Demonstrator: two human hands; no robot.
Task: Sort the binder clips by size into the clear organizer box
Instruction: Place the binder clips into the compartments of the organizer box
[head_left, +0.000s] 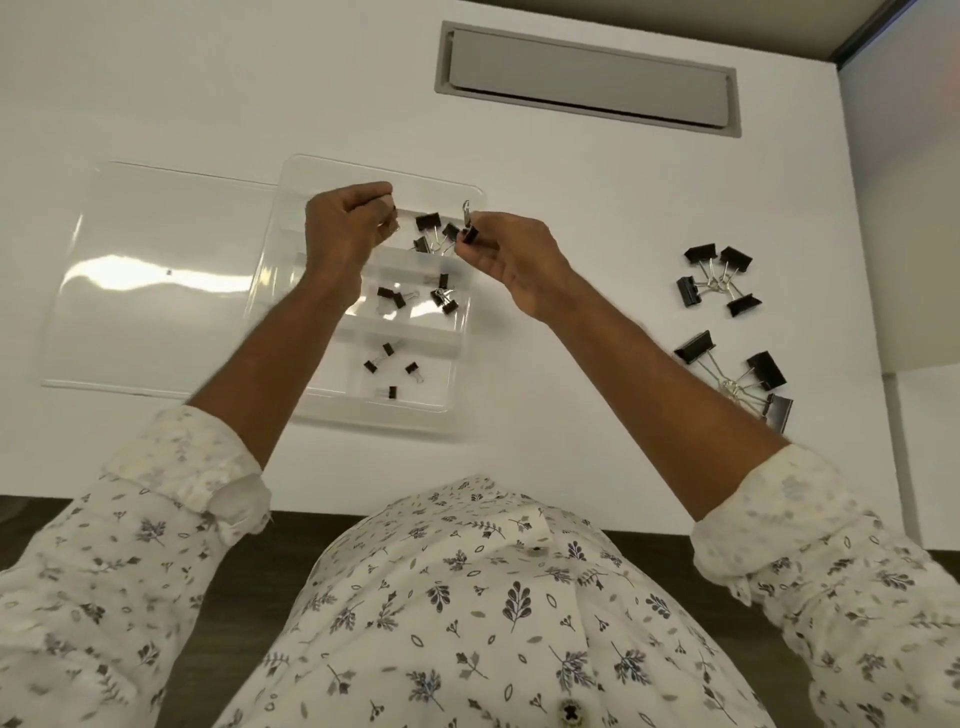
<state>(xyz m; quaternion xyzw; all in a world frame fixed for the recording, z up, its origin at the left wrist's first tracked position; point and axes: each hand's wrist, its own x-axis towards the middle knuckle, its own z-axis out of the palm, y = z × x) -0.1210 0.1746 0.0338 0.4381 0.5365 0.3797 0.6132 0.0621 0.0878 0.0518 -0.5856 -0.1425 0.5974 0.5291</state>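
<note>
The clear organizer box (291, 291) lies on the white table, with black binder clips in three right-hand compartments: medium ones (428, 223) at the far end, smaller ones (397, 297) in the middle, tiny ones (387, 349) nearest me. My right hand (511, 254) hovers over the box's far right corner, pinching a black medium clip (470, 233) with its silver handle up. My left hand (345, 226) is above the far compartments, fingers curled; a bit of silver wire shows at its fingertips, the rest is hidden.
The box's clear lid (150, 280) lies open to the left. Two groups of larger black clips sit on the table at right: (719, 280) farther, and the biggest ones (743, 379) nearer. A grey cable hatch (587, 78) is set in the table beyond.
</note>
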